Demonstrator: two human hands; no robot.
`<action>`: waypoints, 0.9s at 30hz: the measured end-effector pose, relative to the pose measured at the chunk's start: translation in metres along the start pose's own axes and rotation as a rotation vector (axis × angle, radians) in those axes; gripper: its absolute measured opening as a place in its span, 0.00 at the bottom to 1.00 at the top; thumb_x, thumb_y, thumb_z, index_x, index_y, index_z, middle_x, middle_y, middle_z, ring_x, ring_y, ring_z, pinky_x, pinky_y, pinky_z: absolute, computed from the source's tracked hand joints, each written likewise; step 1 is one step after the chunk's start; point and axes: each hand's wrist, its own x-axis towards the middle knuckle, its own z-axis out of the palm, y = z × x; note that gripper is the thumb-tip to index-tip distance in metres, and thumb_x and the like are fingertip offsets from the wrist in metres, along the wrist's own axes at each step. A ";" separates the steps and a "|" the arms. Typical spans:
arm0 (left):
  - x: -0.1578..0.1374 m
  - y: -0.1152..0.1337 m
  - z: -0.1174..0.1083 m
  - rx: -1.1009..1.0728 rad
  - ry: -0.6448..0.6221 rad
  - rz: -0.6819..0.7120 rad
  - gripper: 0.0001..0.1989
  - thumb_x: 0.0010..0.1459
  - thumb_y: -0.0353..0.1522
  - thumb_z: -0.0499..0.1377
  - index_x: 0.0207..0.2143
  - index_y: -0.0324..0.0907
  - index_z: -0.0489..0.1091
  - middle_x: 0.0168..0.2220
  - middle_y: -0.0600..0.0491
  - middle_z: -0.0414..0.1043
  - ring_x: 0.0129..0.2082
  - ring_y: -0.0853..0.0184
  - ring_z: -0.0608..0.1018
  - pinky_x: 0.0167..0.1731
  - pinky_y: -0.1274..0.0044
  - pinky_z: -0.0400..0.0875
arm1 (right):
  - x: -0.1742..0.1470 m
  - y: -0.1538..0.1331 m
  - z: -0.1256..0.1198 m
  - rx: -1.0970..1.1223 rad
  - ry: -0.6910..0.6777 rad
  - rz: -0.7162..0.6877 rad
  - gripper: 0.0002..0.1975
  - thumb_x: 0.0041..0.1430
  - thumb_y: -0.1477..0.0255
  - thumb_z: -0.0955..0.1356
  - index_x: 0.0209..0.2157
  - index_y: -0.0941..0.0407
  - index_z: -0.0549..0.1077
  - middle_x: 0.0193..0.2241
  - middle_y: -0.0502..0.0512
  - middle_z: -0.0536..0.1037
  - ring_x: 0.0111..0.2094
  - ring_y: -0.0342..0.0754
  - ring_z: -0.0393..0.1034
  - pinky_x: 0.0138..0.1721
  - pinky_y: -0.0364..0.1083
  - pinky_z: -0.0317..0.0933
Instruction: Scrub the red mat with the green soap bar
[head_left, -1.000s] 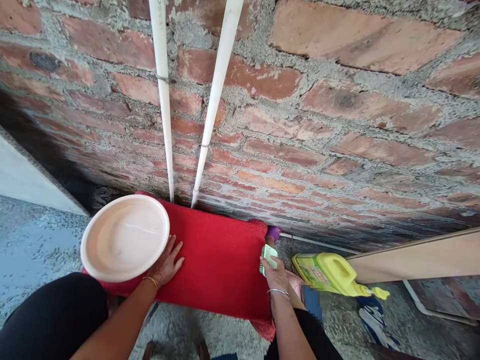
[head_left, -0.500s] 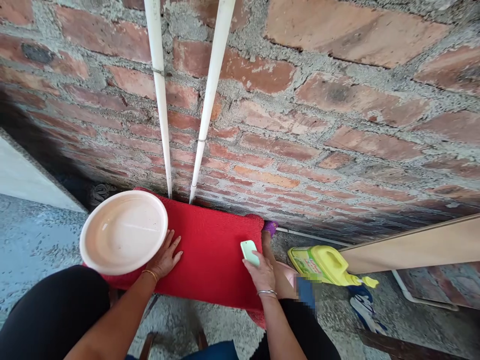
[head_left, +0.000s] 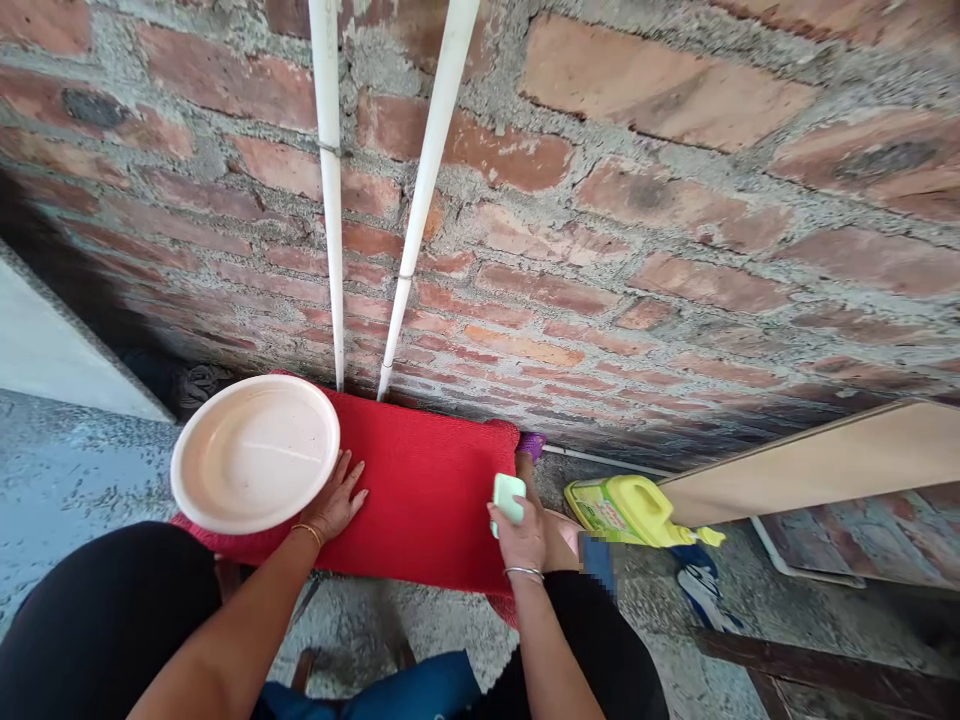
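Note:
A red cloth is spread over a bench-like surface before me. My left hand lies on it with fingers stretched out, close beside the rim of a pale pink basin. The basin stands on the cloth's left end and looks to hold some clear water. At the right end, my right hand is closed around a mint-green scrub brush, held at the cloth. The brush's underside is hidden, and I cannot tell whether it touches the cloth.
A brick wall rises behind the cloth, with two white pipes running down it. On the floor to the right lie a yellow jug and a blue-and-white glove. A pale panel leans beyond them. My knees flank the bench.
My right hand has turned and tilted the brush, showing more of its side. The left hand stays flat by the basin. The whole view has shifted slightly.

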 end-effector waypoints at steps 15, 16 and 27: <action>-0.026 0.037 -0.066 0.216 -0.392 -0.111 0.27 0.58 0.30 0.52 0.61 0.41 0.61 0.65 0.40 0.55 0.65 0.53 0.59 0.61 0.60 0.56 | -0.059 -0.003 -0.041 -0.101 -0.265 0.125 0.24 0.59 0.59 0.63 0.55 0.53 0.63 0.47 0.61 0.72 0.47 0.51 0.72 0.46 0.47 0.62; -0.032 0.038 -0.070 0.211 -0.412 -0.129 0.27 0.58 0.30 0.52 0.61 0.42 0.61 0.65 0.40 0.55 0.65 0.53 0.59 0.60 0.59 0.57 | -0.064 -0.008 -0.039 -0.089 -0.288 0.091 0.24 0.59 0.59 0.63 0.55 0.52 0.64 0.47 0.60 0.72 0.47 0.51 0.72 0.45 0.46 0.62; -0.066 0.025 -0.103 0.271 -0.608 -0.232 0.20 0.59 0.30 0.49 0.53 0.38 0.68 0.53 0.38 0.70 0.52 0.58 0.75 0.50 0.66 0.69 | -0.071 -0.008 -0.053 -0.059 -0.315 0.128 0.29 0.56 0.61 0.63 0.57 0.58 0.62 0.47 0.67 0.71 0.46 0.56 0.72 0.43 0.49 0.62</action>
